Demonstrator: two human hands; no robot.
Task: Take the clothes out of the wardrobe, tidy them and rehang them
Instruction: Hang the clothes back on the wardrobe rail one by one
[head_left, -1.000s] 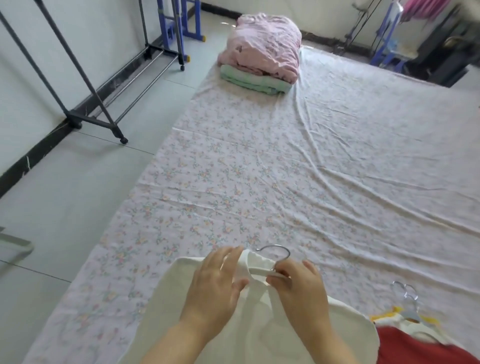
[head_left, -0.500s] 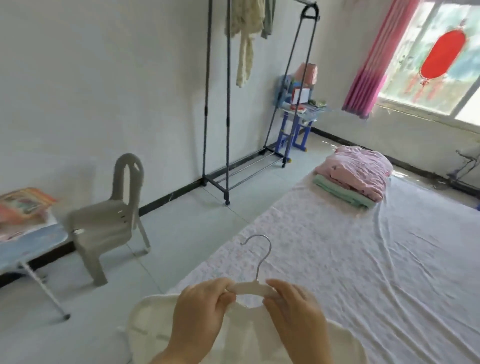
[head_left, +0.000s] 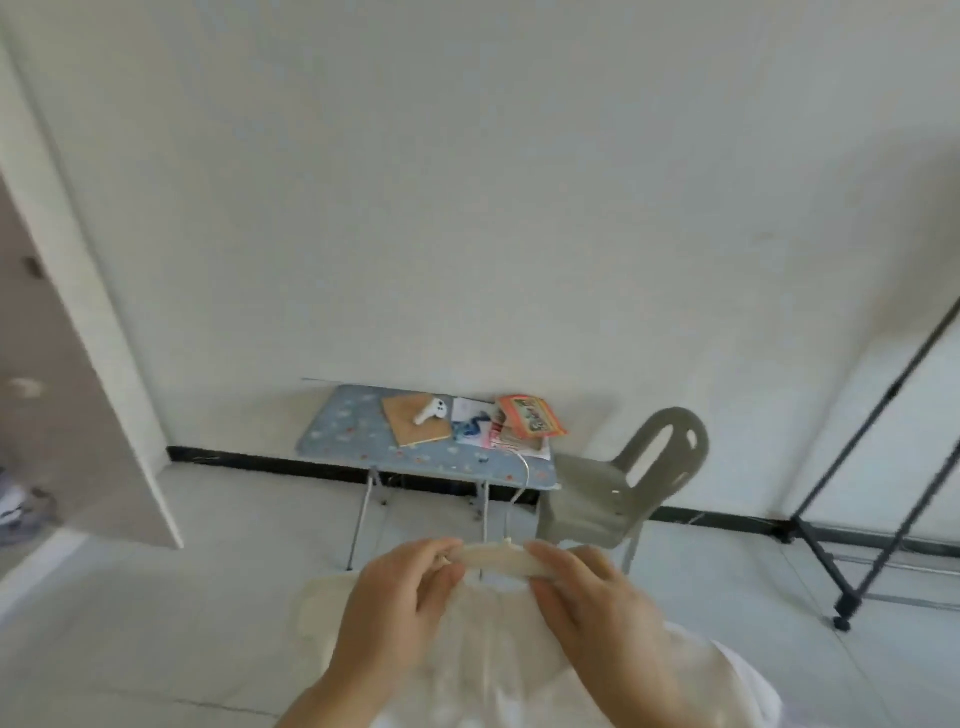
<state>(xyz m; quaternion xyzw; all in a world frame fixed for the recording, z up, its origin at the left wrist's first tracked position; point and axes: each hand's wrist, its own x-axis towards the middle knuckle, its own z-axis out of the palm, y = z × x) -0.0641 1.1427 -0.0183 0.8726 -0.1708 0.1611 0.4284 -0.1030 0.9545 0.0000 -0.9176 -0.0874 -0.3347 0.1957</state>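
Observation:
A cream-white garment (head_left: 498, 654) hangs on a pale hanger (head_left: 496, 558) held up in front of me at the bottom centre. My left hand (head_left: 395, 613) grips the hanger's left shoulder and the cloth there. On the other side, my right hand (head_left: 592, 608) grips the hanger's right shoulder. The hanger's thin metal hook (head_left: 519, 478) rises above the bar. A brownish wardrobe door (head_left: 78, 415) stands at the left edge.
A small blue patterned folding table (head_left: 363, 441) with books and a white device stands against the wall. A grey plastic chair (head_left: 623, 488) is beside it. The dark clothes rack frame (head_left: 883, 467) stands at the right on the tiled floor.
The view has swung left, from the bed and rack to the wall with the table and chair. Both hands still hold the hanger with the garment, lifted off the bed.

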